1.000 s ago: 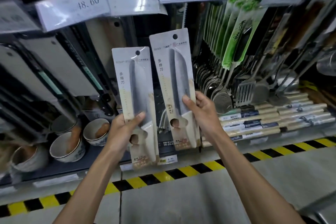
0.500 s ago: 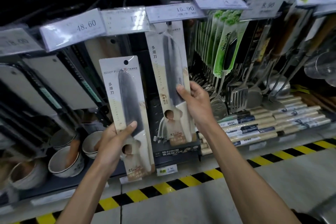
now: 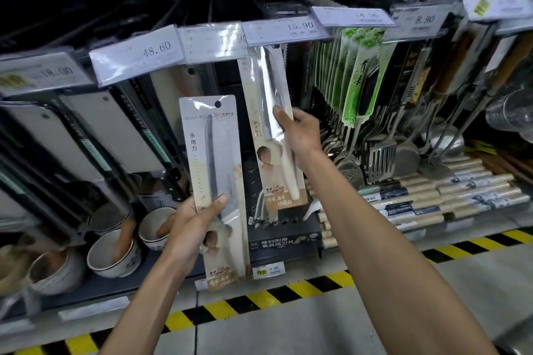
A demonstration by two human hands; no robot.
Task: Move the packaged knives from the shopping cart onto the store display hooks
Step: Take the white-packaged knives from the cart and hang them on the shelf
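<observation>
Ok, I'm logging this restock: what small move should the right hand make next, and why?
With the right hand, probably nudge its packaged knife up and back until the hang hole catches the hidden hook. Its top is tucked behind the 15.90 price tag, and the left hand holds the second packaged knife lower.

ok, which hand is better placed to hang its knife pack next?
Right, probably. The right hand holds its knife pack with the top under the 15.90 price tag; the left hand grips the other pack lower, hole below the tags.
</observation>
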